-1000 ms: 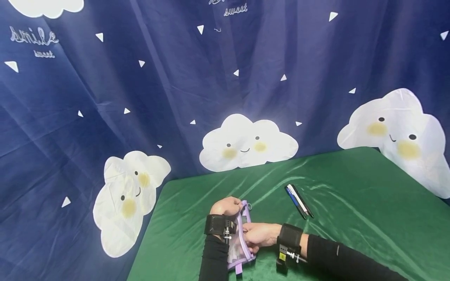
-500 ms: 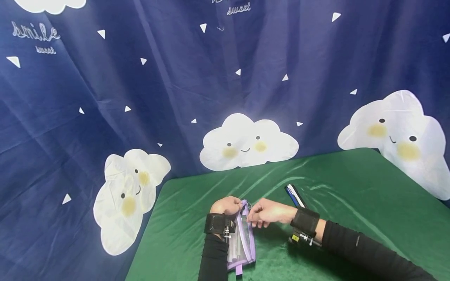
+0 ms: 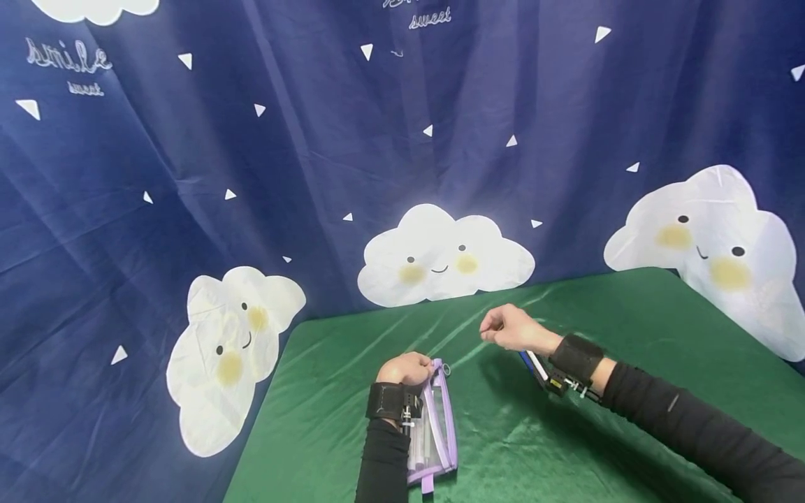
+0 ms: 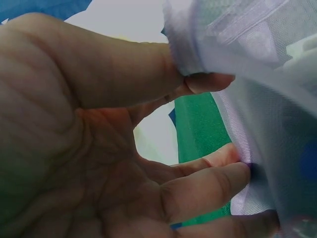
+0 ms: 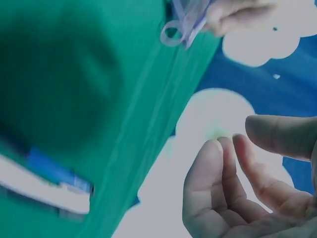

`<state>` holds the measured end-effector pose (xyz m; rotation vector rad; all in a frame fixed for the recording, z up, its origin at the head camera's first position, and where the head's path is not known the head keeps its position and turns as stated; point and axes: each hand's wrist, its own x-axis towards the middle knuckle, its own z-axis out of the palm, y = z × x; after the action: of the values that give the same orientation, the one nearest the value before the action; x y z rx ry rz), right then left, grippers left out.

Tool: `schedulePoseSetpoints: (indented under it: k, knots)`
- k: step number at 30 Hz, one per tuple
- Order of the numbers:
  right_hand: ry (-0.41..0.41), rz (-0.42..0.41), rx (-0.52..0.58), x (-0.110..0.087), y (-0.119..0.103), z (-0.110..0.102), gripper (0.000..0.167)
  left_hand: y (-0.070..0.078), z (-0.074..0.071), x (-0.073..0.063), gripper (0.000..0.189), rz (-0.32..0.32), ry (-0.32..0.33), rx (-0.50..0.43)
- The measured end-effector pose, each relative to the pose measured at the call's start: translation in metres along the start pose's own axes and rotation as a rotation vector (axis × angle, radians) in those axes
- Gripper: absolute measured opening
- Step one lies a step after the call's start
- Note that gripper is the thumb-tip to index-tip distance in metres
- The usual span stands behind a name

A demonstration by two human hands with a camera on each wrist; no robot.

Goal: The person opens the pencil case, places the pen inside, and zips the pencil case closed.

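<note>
A see-through mesh pencil case (image 3: 451, 447) with purple trim lies on the green cloth, its zipped side parted. Several pens (image 3: 419, 447) show inside it. My left hand (image 3: 405, 369) grips the case's far end; in the left wrist view the thumb lies against the purple edge (image 4: 185, 39) and the other fingers touch the opposite edge. My right hand (image 3: 512, 328) is raised above the cloth, holding nothing, its fingers bent loosely and the thumb apart from them in the right wrist view. Below it lie pens (image 3: 536, 367), blue, white and black, partly hidden by the wrist.
A green cloth (image 3: 327, 391) covers the table. Behind it hangs a dark blue curtain (image 3: 314, 154) with white clouds (image 3: 440, 272) printed on it. A small ring (image 3: 447, 369) hangs at the far end of the case.
My right hand has come out of the pencil case and moved up and right, over toward the loose pens. My left hand keeps its grip on the case.
</note>
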<state>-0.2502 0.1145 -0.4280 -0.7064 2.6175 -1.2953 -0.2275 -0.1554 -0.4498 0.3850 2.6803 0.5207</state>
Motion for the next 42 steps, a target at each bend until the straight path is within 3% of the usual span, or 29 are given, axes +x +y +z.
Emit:
schedulePoseSetpoints:
  k: [9, 21, 26, 33, 42]
  knots:
    - [0.113, 0.042, -0.211, 0.008, 0.019, -0.029, 0.010, -0.002, -0.001, 0.001, 0.035, -0.004, 0.001, -0.002]
    - [0.118, 0.160, -0.329, 0.010, 0.056, -0.047, 0.021, -0.002, 0.000, 0.001, 0.033, -0.012, 0.004, 0.017]
    - [0.087, 0.202, -0.297, 0.012, 0.068, -0.047, 0.026, -0.001, 0.000, 0.001, 0.030, -0.035, 0.011, -0.004]
    - [0.001, 0.276, -0.269, 0.009, 0.080, -0.040, 0.032, -0.002, 0.003, 0.000, 0.035, -0.015, -0.002, -0.009]
    - [-0.050, 0.285, -0.275, 0.010, 0.085, -0.033, 0.025, -0.003, 0.001, 0.001, 0.026, -0.028, 0.014, 0.008]
